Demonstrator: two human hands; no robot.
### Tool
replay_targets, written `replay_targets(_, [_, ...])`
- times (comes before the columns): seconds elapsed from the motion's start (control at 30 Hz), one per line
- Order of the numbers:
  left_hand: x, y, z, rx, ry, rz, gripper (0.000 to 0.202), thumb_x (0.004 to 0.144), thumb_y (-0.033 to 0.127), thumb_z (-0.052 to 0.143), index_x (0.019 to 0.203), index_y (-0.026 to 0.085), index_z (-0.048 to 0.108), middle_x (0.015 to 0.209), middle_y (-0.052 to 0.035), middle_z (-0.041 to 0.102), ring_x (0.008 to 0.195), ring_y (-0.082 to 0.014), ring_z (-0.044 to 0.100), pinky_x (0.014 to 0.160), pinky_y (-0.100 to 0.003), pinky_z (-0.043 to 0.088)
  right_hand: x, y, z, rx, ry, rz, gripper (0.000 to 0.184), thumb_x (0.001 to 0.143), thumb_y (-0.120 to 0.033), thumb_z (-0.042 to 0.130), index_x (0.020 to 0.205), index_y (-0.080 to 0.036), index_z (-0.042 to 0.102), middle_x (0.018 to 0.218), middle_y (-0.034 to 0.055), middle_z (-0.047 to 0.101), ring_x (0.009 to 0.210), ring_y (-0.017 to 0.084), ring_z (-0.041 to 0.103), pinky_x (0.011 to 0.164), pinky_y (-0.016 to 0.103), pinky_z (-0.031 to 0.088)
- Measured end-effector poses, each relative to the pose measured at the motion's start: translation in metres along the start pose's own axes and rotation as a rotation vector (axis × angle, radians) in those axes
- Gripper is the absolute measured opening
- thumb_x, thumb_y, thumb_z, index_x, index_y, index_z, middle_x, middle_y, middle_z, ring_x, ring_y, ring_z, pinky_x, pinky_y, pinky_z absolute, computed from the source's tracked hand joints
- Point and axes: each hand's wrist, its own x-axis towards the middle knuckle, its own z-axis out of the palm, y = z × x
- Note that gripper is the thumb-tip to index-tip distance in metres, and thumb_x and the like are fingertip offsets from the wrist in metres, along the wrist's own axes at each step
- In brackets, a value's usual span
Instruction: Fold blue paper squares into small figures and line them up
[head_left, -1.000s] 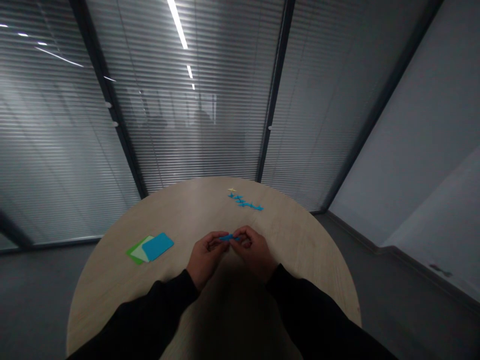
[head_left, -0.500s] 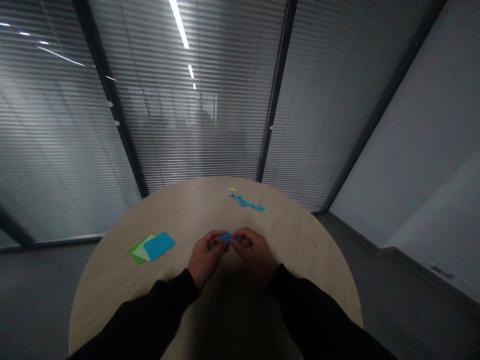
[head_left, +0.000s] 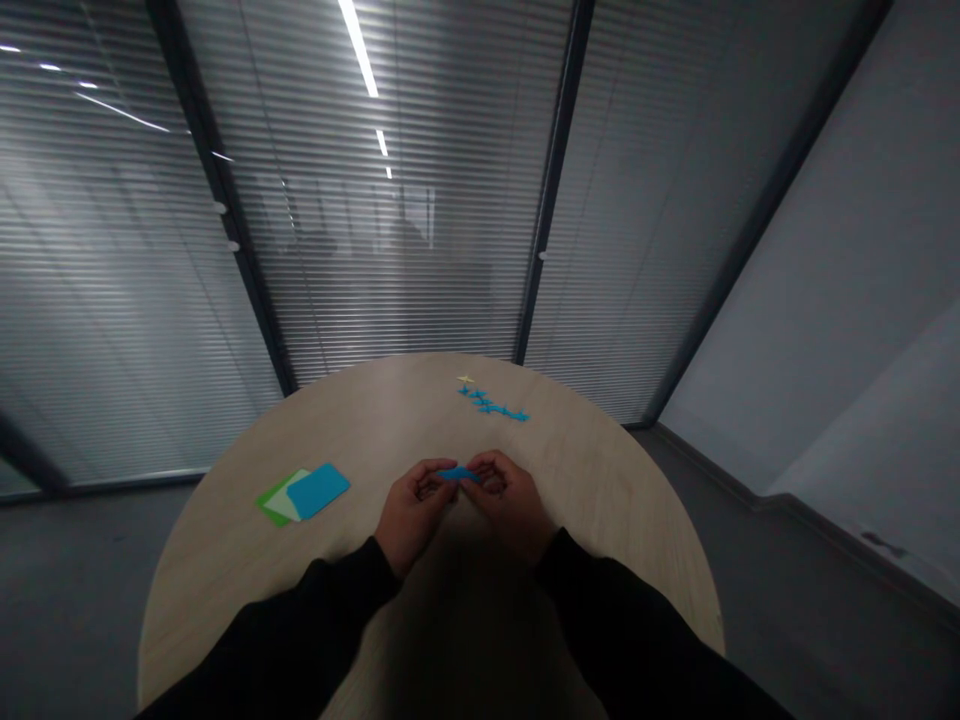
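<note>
Both of my hands meet over the middle of a round light-wood table [head_left: 225, 560]. My left hand [head_left: 411, 515] and my right hand [head_left: 510, 505] each pinch one end of a small folded blue paper piece [head_left: 457, 474], fingers curled closed around it. Most of the piece is hidden by my fingertips. Black sleeves cover both forearms.
A row of several small blue folded paper shapes [head_left: 495, 407] lies at the far side of the table, with a pale yellow shape [head_left: 465, 379] at its far end. A stack of blue, white and green paper sheets [head_left: 304, 494] lies to the left. Glass walls with blinds stand behind.
Hardly anything has moved; my fingers shifted slightly on the blue piece, which now lies a bit flatter between my hands.
</note>
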Motion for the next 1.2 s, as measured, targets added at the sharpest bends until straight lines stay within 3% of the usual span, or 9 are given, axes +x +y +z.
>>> replay_targets(0.27, [0.0,0.002,0.006,-0.067,0.02,0.05,0.036,0.075,0.028,0.078,0.106,0.018,0.061,0.077,0.0015,0.067,0.069,-0.0123,0.061,0.066,-0.024,0.045,0.0,0.006,0.005,0.19,-0.044,0.101,0.025,0.076,-0.03,0.072,0.097,-0.02,0.061,0.088,0.004,0.068,0.08,0.018,0.065,0.072,0.032,0.053])
replay_targets(0.37, [-0.002,0.0,0.01,-0.251,0.03,-0.06,0.042,0.074,0.03,0.081,0.109,0.018,0.061,0.081,0.0004,0.067,0.074,-0.0128,0.063,0.073,-0.026,0.048,0.0,0.008,0.01,0.3,-0.047,0.163,0.024,0.077,-0.029,0.071,0.096,-0.02,0.059,0.086,0.0026,0.066,0.078,0.017,0.065,0.071,0.03,0.053])
replay_targets(0.5, [-0.002,-0.004,0.011,-0.347,-0.014,-0.19,0.031,0.074,0.037,0.081,0.09,0.015,0.067,0.086,-0.0045,0.069,0.077,-0.0146,0.064,0.077,-0.028,0.049,-0.002,0.007,0.012,0.339,-0.049,0.149,0.024,0.08,-0.032,0.07,0.099,-0.021,0.06,0.088,0.0025,0.067,0.078,0.017,0.065,0.067,0.029,0.053])
replay_targets(0.63, [-0.001,-0.005,0.007,-0.167,0.028,-0.106,0.028,0.077,0.04,0.078,0.084,0.015,0.069,0.08,-0.0036,0.069,0.075,-0.0147,0.062,0.073,-0.027,0.046,-0.003,0.003,0.009,0.119,-0.014,0.057,0.019,0.084,-0.03,0.066,0.1,-0.02,0.063,0.083,0.0022,0.066,0.073,0.017,0.064,0.063,0.028,0.052])
replay_targets(0.77, [-0.002,-0.002,0.006,0.014,0.06,-0.04,0.029,0.079,0.044,0.075,0.078,0.016,0.068,0.072,-0.0006,0.066,0.066,-0.0133,0.057,0.063,-0.025,0.041,-0.001,-0.001,0.002,-0.212,0.025,-0.192,0.01,0.086,-0.025,0.065,0.093,-0.02,0.069,0.088,0.0037,0.066,0.068,0.015,0.06,0.061,0.027,0.05])
replay_targets(0.9, [-0.004,0.005,0.009,0.103,0.095,-0.011,0.03,0.076,0.045,0.075,0.079,0.016,0.07,0.07,-0.0008,0.067,0.064,-0.0145,0.057,0.061,-0.026,0.041,0.001,-0.004,-0.003,-0.399,0.05,-0.355,0.008,0.089,-0.023,0.061,0.088,-0.02,0.069,0.087,0.004,0.066,0.072,0.016,0.061,0.066,0.027,0.048])
replay_targets(1.2, [-0.006,0.011,0.01,0.229,0.114,0.037,0.026,0.077,0.043,0.073,0.081,0.017,0.074,0.073,-0.0039,0.073,0.068,-0.019,0.062,0.064,-0.029,0.044,-0.001,-0.01,-0.002,-0.486,0.051,-0.333,0.004,0.088,-0.022,0.064,0.089,-0.021,0.068,0.09,0.0036,0.068,0.071,0.016,0.061,0.067,0.028,0.048])
